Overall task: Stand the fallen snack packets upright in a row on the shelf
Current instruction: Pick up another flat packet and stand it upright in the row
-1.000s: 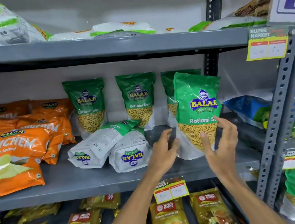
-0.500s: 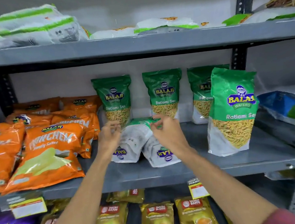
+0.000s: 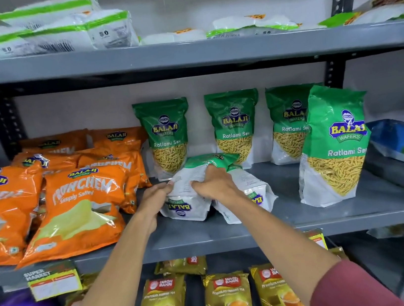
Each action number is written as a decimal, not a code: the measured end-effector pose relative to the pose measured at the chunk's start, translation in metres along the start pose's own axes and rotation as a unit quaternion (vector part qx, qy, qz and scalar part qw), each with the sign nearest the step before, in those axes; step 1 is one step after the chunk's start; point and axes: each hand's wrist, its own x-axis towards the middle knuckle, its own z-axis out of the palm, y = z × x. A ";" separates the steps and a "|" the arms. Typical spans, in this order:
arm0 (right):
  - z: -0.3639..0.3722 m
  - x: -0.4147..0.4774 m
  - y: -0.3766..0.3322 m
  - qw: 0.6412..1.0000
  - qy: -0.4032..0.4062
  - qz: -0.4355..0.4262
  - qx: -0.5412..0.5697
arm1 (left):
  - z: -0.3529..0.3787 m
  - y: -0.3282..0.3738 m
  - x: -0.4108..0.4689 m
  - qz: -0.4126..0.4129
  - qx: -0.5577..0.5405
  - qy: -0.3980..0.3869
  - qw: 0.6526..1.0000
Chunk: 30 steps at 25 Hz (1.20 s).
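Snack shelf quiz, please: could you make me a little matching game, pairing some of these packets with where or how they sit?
1. front Ratlami Sev packet
2. fallen packet
3. orange chips bags
4. tea packets

A. lower shelf
B. held by left hand and right hand
C. upright at right
D. leaning at left

Pairs: 1-C, 2-B, 3-D, 4-A

Two white-backed packets lie fallen; four green packets stand upright.
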 end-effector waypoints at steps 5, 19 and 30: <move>0.012 -0.008 0.001 0.998 0.041 -0.032 -0.022 | -0.007 -0.008 0.000 0.073 -0.065 -0.020 0.995; 0.066 -0.011 0.006 0.969 0.184 -0.146 0.074 | -0.009 -0.027 -0.022 0.244 0.069 0.173 0.952; 0.085 -0.033 0.003 0.958 0.131 -0.166 0.193 | 0.004 -0.027 -0.045 0.250 0.008 0.061 0.966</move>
